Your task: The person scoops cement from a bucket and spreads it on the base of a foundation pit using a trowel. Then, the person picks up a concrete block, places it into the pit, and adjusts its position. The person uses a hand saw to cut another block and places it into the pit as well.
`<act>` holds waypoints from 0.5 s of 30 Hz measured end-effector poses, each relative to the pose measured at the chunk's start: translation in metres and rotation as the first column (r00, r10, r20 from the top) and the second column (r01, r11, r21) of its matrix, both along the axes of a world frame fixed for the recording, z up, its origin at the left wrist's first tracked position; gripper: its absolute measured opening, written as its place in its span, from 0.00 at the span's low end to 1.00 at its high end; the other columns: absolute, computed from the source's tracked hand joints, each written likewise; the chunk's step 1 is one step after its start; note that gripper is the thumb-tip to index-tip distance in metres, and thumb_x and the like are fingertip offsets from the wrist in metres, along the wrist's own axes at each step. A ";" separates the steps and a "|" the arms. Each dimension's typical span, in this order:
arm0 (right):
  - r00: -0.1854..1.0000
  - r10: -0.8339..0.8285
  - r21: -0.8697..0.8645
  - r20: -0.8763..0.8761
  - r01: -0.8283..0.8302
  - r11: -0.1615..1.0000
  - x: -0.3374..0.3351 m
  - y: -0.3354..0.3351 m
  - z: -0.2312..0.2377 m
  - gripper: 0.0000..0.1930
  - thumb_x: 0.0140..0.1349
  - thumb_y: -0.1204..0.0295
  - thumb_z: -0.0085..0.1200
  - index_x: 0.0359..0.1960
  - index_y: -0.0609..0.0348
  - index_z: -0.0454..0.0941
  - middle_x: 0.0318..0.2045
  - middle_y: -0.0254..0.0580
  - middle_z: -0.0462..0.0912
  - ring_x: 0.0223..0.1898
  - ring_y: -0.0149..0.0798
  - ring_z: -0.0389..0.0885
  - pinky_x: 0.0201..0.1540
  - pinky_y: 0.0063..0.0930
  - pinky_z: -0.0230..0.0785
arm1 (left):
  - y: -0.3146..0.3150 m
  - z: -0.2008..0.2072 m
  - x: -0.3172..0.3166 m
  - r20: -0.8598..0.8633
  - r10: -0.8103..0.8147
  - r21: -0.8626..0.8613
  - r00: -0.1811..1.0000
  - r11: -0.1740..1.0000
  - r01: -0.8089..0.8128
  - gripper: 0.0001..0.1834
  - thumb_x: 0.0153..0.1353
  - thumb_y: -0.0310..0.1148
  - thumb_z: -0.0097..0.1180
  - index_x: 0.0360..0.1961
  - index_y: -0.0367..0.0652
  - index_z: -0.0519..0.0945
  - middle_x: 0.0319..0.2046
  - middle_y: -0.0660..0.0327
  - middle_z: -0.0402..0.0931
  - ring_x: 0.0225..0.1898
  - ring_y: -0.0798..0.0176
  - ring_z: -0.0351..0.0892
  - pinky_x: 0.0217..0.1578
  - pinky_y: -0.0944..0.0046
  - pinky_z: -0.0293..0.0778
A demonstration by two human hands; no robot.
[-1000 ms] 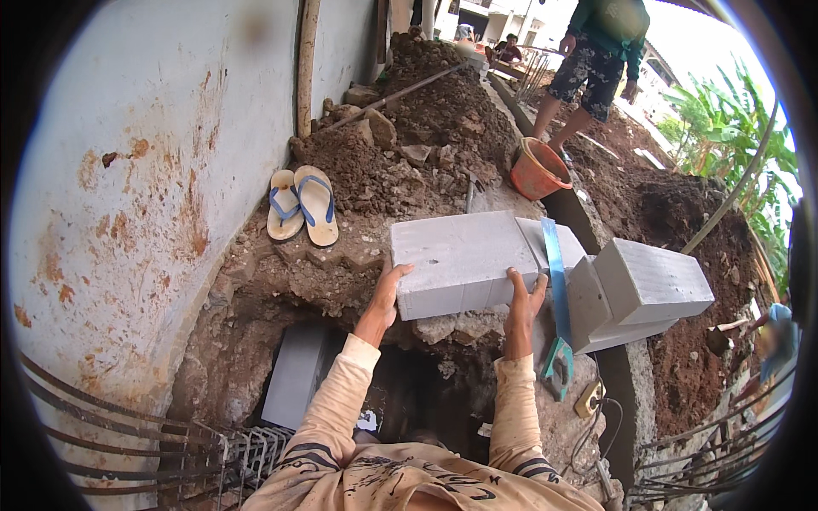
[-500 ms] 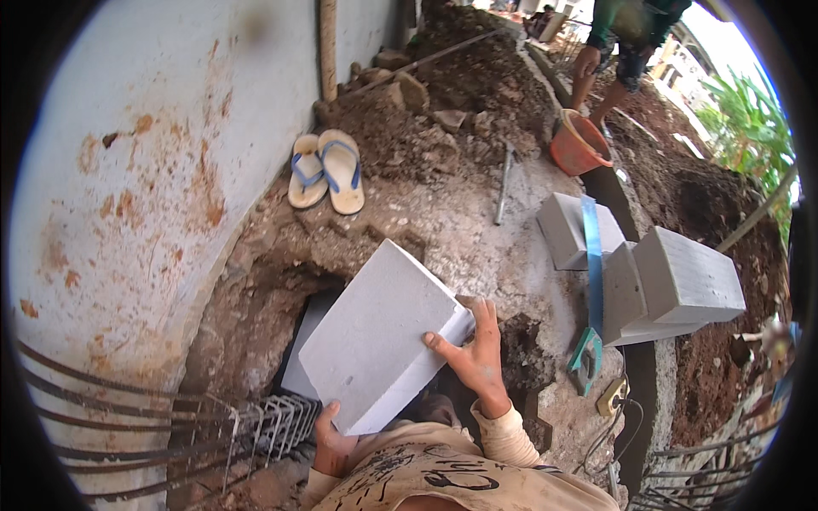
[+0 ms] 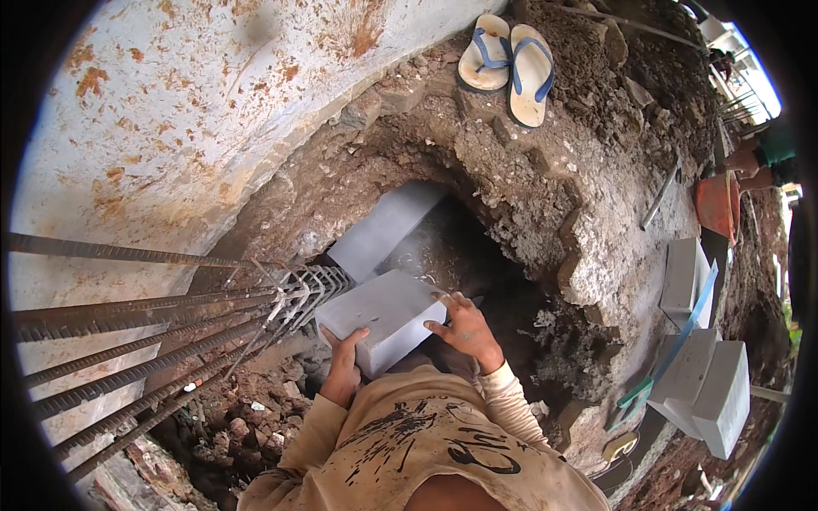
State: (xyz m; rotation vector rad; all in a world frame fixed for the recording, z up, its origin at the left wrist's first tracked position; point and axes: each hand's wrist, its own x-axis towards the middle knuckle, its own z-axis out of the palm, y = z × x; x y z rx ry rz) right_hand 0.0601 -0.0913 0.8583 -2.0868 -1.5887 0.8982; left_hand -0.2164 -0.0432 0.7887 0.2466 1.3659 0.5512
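Note:
A light grey concrete block [image 3: 383,311] is held low in front of me, over the near side of a dug pit. My left hand [image 3: 342,362] grips its left end, thumb on the upper face. At the other end my right hand [image 3: 467,334] clasps it, thumb on the near side. Beyond it, down in the pit, lies another grey block [image 3: 388,230] along the wall side. A steel rebar cage [image 3: 311,294] stands close to the left of the held block. The undersides of both hands are hidden.
Long rebar rods [image 3: 136,319] run out to the left past the stained white wall [image 3: 187,102]. Flip-flops [image 3: 530,77] lie at the pit's far edge. On the right are stacked blocks [image 3: 703,383], a handsaw [image 3: 673,349], a metal rod [image 3: 660,198] and an orange bucket [image 3: 717,207] beside another person.
My hands have lowered the block into the pit area and turned it more crosswise. The view has tilted down and swung left, showing more of the pit and the block inside it.

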 end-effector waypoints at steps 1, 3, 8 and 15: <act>0.999 0.047 -0.009 -0.014 -0.047 0.999 -0.003 -0.004 -0.008 0.33 0.61 0.55 0.67 0.64 0.58 0.74 0.55 0.57 0.79 0.59 0.59 0.77 0.61 0.48 0.71 | 0.003 -0.020 -0.007 -0.051 -0.011 -0.085 0.999 0.996 0.007 0.36 0.57 0.35 0.66 0.67 0.49 0.68 0.61 0.52 0.72 0.62 0.48 0.73 0.59 0.46 0.73; 0.993 0.100 -0.117 -0.067 -0.107 0.987 -0.006 -0.004 -0.009 0.35 0.60 0.54 0.67 0.66 0.57 0.73 0.60 0.56 0.77 0.63 0.58 0.74 0.65 0.48 0.69 | 0.006 -0.035 -0.019 -0.045 -0.048 -0.180 0.998 0.983 0.039 0.36 0.56 0.36 0.67 0.66 0.51 0.69 0.60 0.53 0.73 0.61 0.48 0.73 0.59 0.46 0.73; 0.996 0.091 -0.159 -0.015 -0.092 0.983 -0.002 -0.029 -0.043 0.40 0.55 0.57 0.71 0.69 0.53 0.70 0.62 0.58 0.76 0.64 0.61 0.73 0.65 0.48 0.69 | 0.024 0.014 -0.001 0.151 -0.068 -0.215 0.986 0.972 0.100 0.30 0.62 0.34 0.62 0.66 0.50 0.70 0.58 0.52 0.74 0.60 0.49 0.75 0.59 0.46 0.74; 0.912 0.352 -0.098 0.209 -0.339 0.936 -0.027 -0.027 -0.048 0.62 0.41 0.61 0.79 0.79 0.43 0.51 0.77 0.57 0.50 0.80 0.59 0.44 0.80 0.59 0.41 | 0.028 -0.018 0.005 0.183 -0.066 -0.210 0.981 0.972 0.104 0.32 0.61 0.39 0.64 0.66 0.45 0.71 0.58 0.54 0.77 0.59 0.50 0.77 0.59 0.43 0.72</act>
